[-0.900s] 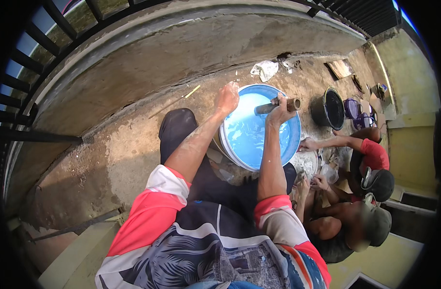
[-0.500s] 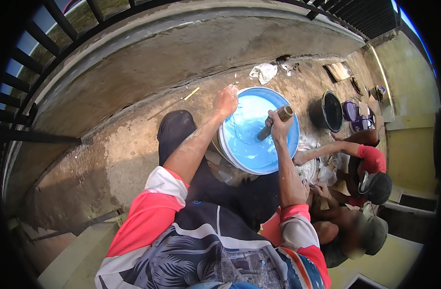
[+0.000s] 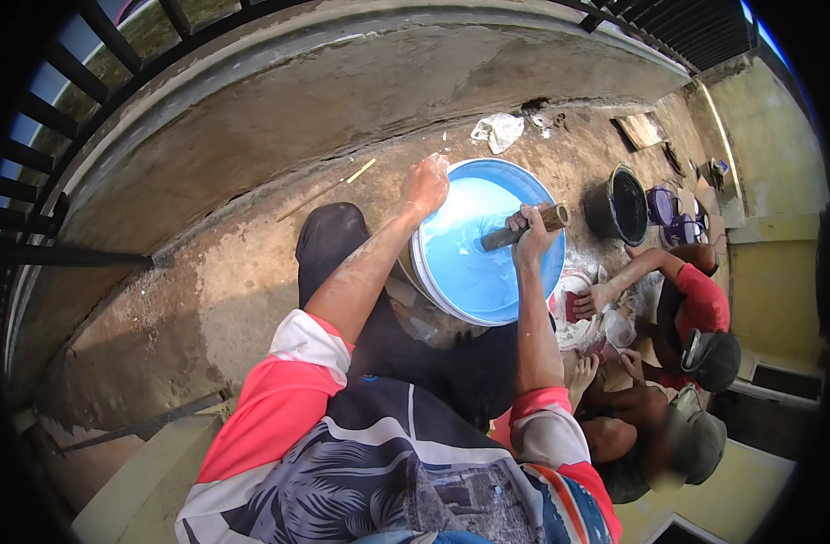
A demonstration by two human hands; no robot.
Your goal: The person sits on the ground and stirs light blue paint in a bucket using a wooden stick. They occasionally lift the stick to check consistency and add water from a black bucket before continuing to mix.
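A big white bucket [image 3: 423,277] stands between my knees, with light blue paint [image 3: 465,272] in it. My left hand [image 3: 426,185] is closed on the bucket's left far rim. In my right hand [image 3: 533,240] is a thick brown wooden stick [image 3: 499,238], held slantwise over the bucket. Its lower end dips into the paint, and its round top end sticks out past my fist to the right. Ripples mark the paint around the stick.
Right of the bucket are a black bucket [image 3: 616,208] and purple-and-white tubs [image 3: 678,229]. Two people crouch at the right; one person's hand [image 3: 596,301] holds something red near white-smeared containers. A white bag [image 3: 498,132] and a thin stick [image 3: 329,191] lie by the concrete wall [image 3: 342,100].
The stick has tilted flatter, its top end moving right and slightly down with my right hand. My left hand stays on the rim. The nearby person's hand has lifted with something red.
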